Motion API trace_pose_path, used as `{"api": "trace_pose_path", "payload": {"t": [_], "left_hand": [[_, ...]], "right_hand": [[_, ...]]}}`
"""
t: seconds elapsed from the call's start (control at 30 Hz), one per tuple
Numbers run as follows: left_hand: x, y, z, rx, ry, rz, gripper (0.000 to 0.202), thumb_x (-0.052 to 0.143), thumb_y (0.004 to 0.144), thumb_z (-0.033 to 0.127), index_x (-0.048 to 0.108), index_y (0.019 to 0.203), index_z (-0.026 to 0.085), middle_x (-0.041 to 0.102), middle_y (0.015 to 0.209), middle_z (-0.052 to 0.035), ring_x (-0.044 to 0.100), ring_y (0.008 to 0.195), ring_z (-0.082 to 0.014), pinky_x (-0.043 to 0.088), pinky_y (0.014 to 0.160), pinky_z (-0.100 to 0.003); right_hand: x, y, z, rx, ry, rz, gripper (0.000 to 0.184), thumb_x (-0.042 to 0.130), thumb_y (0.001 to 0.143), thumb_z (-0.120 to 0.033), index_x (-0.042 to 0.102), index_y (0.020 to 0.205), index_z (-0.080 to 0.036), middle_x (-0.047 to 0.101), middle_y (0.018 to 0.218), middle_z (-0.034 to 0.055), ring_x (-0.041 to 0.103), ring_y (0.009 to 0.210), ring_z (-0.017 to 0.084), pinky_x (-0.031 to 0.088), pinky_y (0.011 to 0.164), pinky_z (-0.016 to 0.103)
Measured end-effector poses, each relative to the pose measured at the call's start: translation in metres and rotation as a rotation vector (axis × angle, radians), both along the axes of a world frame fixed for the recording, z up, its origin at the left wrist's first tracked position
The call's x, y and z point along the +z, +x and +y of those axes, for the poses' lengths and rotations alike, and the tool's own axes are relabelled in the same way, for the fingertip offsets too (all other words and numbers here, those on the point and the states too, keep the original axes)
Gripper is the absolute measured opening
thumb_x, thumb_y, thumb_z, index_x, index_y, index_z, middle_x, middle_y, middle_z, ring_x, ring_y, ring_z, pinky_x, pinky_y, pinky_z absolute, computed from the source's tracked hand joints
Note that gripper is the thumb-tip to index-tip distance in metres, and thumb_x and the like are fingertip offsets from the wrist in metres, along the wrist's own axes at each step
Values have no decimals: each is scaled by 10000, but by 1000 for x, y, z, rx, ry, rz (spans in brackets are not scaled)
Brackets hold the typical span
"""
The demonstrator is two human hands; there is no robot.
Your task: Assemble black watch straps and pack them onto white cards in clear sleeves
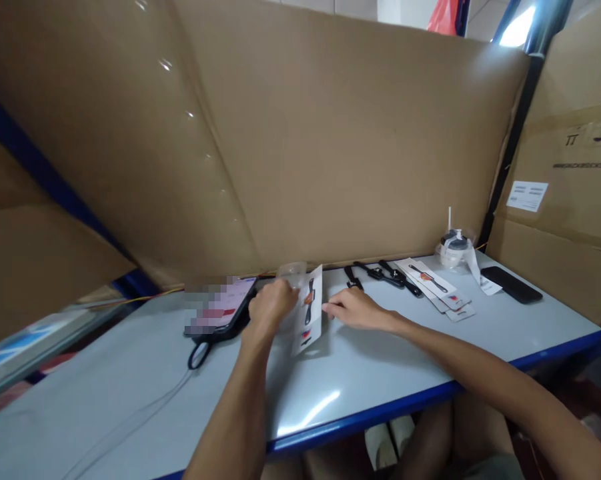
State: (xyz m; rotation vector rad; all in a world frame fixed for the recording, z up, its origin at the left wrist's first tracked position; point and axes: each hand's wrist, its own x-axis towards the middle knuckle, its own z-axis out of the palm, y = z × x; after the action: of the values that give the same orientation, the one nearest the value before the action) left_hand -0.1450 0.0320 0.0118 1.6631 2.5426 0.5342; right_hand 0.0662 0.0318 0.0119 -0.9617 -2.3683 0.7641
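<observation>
My left hand (275, 301) is closed at the left side of a white printed card (311, 323), which stands tilted upright above the table. On the card is a picture of a black two-handled tool with an orange part. Clear plastic (289, 272) shows behind my left hand, partly hidden by it. My right hand (357, 309) is just right of the card, fingers curled together near its edge; whether they pinch anything is hidden. Behind the right hand lie several black spokeshave-like tools (380, 273). More printed cards (433, 283) lie stacked to their right.
A phone (225, 307) with a lit screen and strap loop (199, 353) lies left of my hands. At the back right stand a plastic-wrapped cup (455, 252) with a straw and a dark phone (511, 284). Cardboard (340, 147) walls the table's back; its front edge (360, 417) is blue.
</observation>
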Motion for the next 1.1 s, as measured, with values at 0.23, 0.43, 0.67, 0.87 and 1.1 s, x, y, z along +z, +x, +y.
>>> {"api": "trace_pose_path", "payload": {"t": [0.23,0.43,0.67,0.87,1.1], "left_hand": [[-10,7,1,93,86,21,355,667,853,446,737,1023,142,587,1332,-331,561,1279,-508,458,987,-618],[-9,4,3,104,186,-281,217,701,837,367,692,780,158,658,1212,-305,616,1239,-502,459,986,-589],[-1,4,-1,102,144,-323,220,687,860,379,748,895,170,676,1229,-275,602,1264,-455,452,1009,-546],[24,20,-16,90,409,-169,309,539,974,407,743,1066,196,588,1306,-242,552,1291,-429,420,1057,-551],[39,52,-16,-128,1071,-720,300,692,894,438,625,1087,219,659,1141,-77,631,1122,-234,485,1007,-352]], "right_hand": [[-15,23,-6,-64,83,18,407,558,1014,-298,646,636,-175,626,647,9,544,658,136,305,655,253],[-27,7,-18,-63,-73,135,382,612,994,-443,631,719,-179,564,546,-29,528,548,114,333,572,227],[-28,-31,-14,-1,-522,240,82,624,930,-220,626,1002,-182,698,725,-24,580,387,103,382,378,206],[-16,-36,-2,-26,-393,193,187,529,1004,-244,697,977,-167,634,611,-29,558,447,115,407,480,219],[11,10,-33,34,148,230,484,666,938,-389,593,1383,-215,760,1061,47,674,784,175,488,758,281]]}}
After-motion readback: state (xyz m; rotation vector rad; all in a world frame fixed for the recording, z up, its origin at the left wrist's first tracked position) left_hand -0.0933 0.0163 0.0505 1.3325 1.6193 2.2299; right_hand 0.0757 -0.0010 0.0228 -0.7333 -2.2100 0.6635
